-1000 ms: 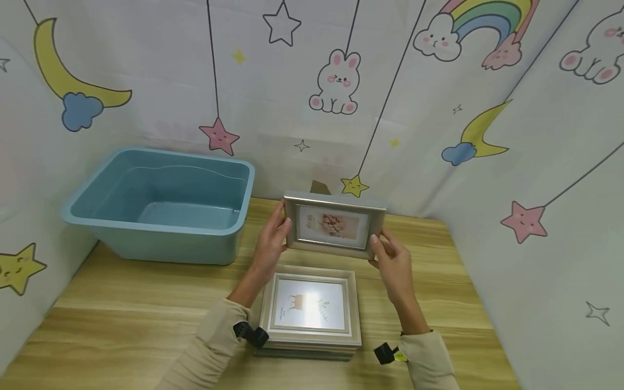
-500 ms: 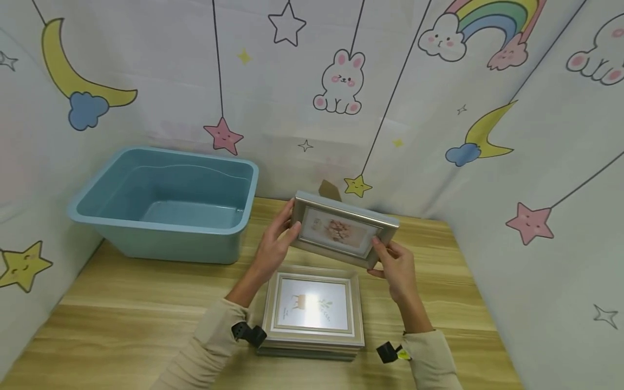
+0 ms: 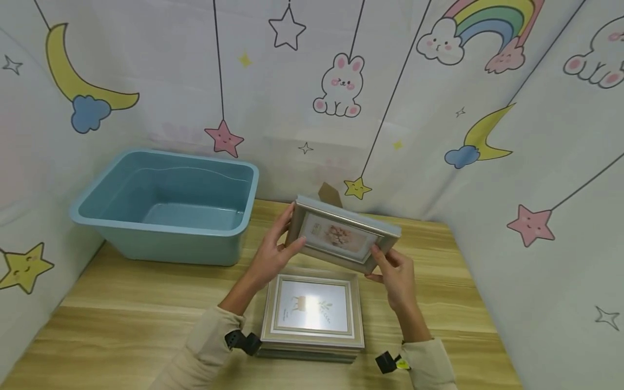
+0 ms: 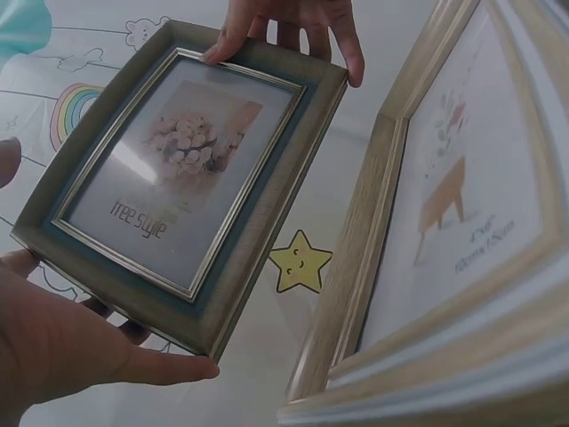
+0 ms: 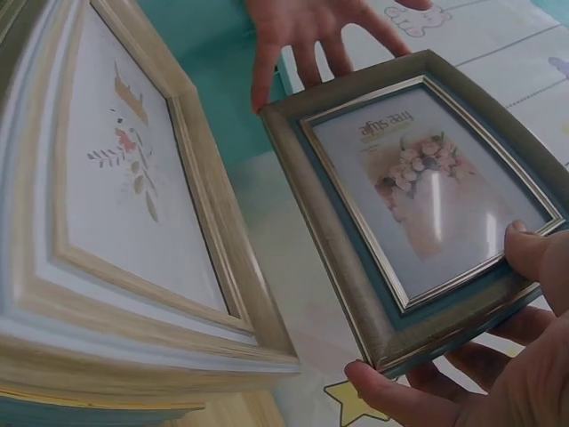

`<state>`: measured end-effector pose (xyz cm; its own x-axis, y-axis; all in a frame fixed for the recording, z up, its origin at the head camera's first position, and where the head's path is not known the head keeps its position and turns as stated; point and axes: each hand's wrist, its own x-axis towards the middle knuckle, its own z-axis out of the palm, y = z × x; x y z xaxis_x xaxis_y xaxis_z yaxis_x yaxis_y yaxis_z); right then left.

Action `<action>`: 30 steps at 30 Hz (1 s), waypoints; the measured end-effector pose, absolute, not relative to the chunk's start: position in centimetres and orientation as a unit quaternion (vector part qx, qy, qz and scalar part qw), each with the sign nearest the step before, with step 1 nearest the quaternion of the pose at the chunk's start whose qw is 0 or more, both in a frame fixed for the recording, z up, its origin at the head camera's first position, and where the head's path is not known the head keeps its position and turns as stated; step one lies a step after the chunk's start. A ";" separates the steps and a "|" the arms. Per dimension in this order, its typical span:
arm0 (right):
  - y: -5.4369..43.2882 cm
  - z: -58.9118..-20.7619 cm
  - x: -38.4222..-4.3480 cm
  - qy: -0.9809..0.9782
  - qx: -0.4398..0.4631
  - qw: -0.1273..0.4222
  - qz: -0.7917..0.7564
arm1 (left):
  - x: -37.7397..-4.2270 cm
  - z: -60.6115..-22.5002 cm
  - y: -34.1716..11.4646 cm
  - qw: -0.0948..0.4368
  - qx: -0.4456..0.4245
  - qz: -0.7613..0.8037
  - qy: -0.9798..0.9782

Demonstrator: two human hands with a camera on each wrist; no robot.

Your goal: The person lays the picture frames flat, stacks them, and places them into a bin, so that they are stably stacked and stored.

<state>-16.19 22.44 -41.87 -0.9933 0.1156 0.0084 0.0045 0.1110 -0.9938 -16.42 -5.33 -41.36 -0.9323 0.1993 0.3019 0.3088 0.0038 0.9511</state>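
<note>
A silver-grey picture frame point(image 3: 336, 236) with a flower print is held up and tilted, its right end lower. My right hand point(image 3: 401, 277) grips its right end, thumb on the front and fingers behind. At the other end, my left hand point(image 3: 267, 259) supports the frame with straight, spread fingers at the edge and behind. In the left wrist view the left thumb stands off the frame's face. Just below, a stack of picture frames lies flat; the top frame point(image 3: 312, 307) is beige and cream with a plant print, glare on its glass.
A blue plastic tub point(image 3: 163, 226) stands at the back left of the wood-grain table point(image 3: 127, 303). White cloth point(image 3: 283, 124) printed with stars, moons and rabbits hangs behind and at the sides. A small brown patch point(image 3: 329, 193) shows at the back behind the held frame.
The held frame has moved slightly right, its right end has dropped, and its face has tipped downward. The left thumb has shifted down across the frame's left end. Stack and tub stay put.
</note>
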 end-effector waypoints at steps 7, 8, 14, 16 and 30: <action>22.3 -43.2 -14.7 -0.719 -0.012 0.078 0.691 | -16.2 -41.4 -5.5 0.038 -0.217 -0.643 -0.734; 22.2 -43.3 -14.4 -0.719 -0.008 0.082 0.690 | -16.3 -41.2 -5.6 0.031 -0.219 -0.641 -0.735; 21.6 -43.7 -12.9 -0.712 0.057 0.114 0.691 | -17.5 -39.7 -6.6 -0.024 -0.272 -0.661 -0.699; 21.6 -43.8 -12.6 -0.702 0.086 0.129 0.695 | -18.0 -39.2 -7.1 -0.040 -0.311 -0.674 -0.669; 22.8 -45.0 -12.0 -0.683 0.216 0.244 0.653 | -17.5 -37.3 -7.6 -0.017 -0.516 -0.553 -0.654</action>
